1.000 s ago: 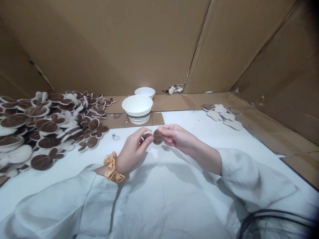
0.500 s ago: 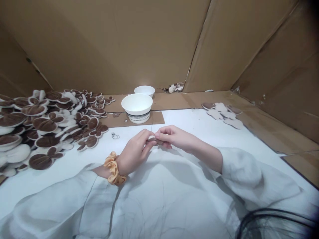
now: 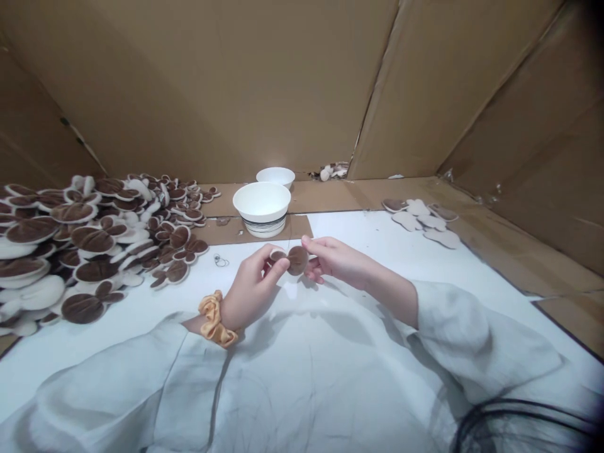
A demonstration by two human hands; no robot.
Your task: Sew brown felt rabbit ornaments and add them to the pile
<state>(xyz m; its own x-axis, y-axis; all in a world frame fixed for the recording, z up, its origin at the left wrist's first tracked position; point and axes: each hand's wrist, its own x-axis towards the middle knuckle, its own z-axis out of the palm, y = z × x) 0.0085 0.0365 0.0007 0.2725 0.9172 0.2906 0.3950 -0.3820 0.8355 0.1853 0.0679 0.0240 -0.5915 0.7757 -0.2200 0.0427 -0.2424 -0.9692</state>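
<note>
Between my two hands is a small plush fabric piece [image 3: 298, 260], with a round brown face and a pale-edged lobe, held above the white tabletop. My left hand [image 3: 252, 286], with a yellow scrunchie [image 3: 217, 319] on its wrist, pinches the lobe between thumb and fingers. At the round part's right edge, my right hand [image 3: 337, 259] grips with curled fingers, its thumb near the top edge. A thin dark thread stands faintly above the piece; whether a needle is in the right fingers cannot be made out.
A large heap of brown-and-white plush pieces [image 3: 94, 239] fills the left side. Two white bowls [image 3: 262, 200] [image 3: 276, 176] stand beyond my hands, the nearer wound with dark thread. Flat fabric cutouts [image 3: 419, 220] lie at right, a thread tangle [image 3: 220, 260] at left. Cardboard walls [image 3: 212, 82] enclose the table.
The plush piece has turned so its brown round face now shows toward me. My hands have moved slightly apart, the right fingers shifting to the piece's right edge.
</note>
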